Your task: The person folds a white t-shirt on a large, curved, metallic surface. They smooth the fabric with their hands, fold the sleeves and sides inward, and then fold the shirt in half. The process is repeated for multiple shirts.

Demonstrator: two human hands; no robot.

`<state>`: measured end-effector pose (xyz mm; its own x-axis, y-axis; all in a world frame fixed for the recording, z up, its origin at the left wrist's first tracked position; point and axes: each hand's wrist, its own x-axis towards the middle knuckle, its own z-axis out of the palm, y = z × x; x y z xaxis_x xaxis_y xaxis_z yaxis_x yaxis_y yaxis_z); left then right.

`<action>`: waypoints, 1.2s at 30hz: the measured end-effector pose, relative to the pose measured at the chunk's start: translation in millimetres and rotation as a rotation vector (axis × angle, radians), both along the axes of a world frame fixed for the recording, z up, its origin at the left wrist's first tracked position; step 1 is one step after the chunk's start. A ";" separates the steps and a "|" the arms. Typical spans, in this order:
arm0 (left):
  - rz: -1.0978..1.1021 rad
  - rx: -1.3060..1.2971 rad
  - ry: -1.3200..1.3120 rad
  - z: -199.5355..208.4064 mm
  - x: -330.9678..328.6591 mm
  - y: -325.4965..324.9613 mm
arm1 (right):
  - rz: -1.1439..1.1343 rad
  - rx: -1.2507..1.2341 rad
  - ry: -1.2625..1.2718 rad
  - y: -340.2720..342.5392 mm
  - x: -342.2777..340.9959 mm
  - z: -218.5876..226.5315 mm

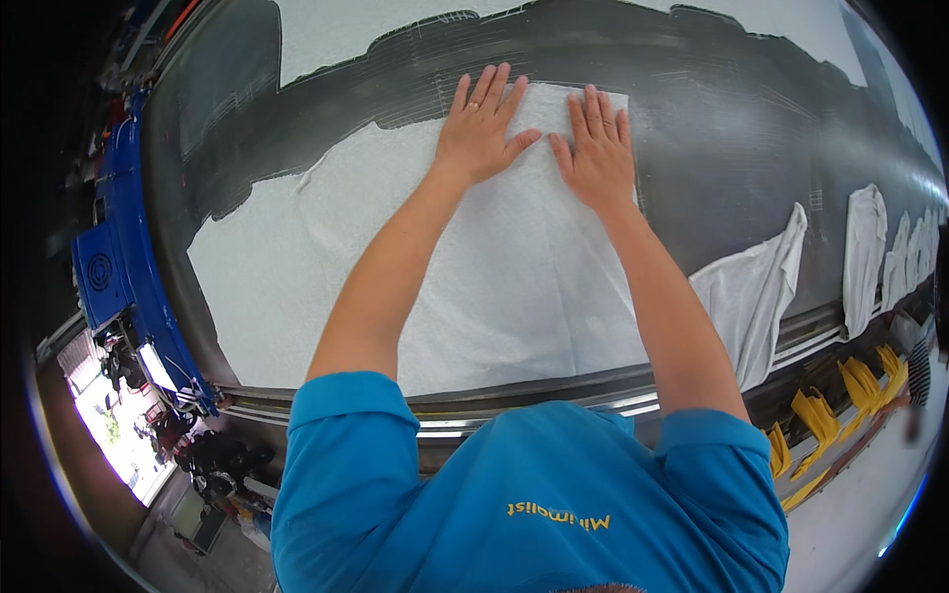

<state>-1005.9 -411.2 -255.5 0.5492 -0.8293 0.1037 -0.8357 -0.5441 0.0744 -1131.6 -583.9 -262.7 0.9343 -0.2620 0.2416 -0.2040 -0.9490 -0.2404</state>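
A large white sheet of soft, hide-like material [494,287] lies over the dark table surface [712,148] in front of me, with faint creases across its middle. Palm down near its far edge rests my left hand [481,128], fingers spread, a ring on one finger. Beside it my right hand [599,148] lies flat near the sheet's far right corner, fingers a little apart. The thumbs point toward each other with a small gap between them. Neither hand grips anything. A small fold [314,170] shows at the sheet's upper left edge.
Another white sheet [336,35] covers the table's far side. To the right, a crumpled white piece [756,296] and a narrower one [864,252] drape over the near metal rail [633,403]. A blue machine frame [129,198] stands left; yellow pieces [816,420] hang at lower right.
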 end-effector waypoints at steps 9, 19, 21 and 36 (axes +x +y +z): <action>-0.047 -0.198 0.456 24.5 -200.8 132.3 | 0.067 0.418 -0.141 -21.9 -99.3 15.2; 1.335 -0.442 0.333 15.3 -338.7 396.2 | -0.533 0.806 0.051 19.9 -382.2 8.3; 1.285 -0.376 0.534 19.1 -332.3 409.4 | -0.520 0.732 0.167 22.6 -373.0 16.5; 0.994 -1.124 0.518 144.8 -225.9 390.5 | -0.318 0.797 -0.047 -42.0 -292.0 163.8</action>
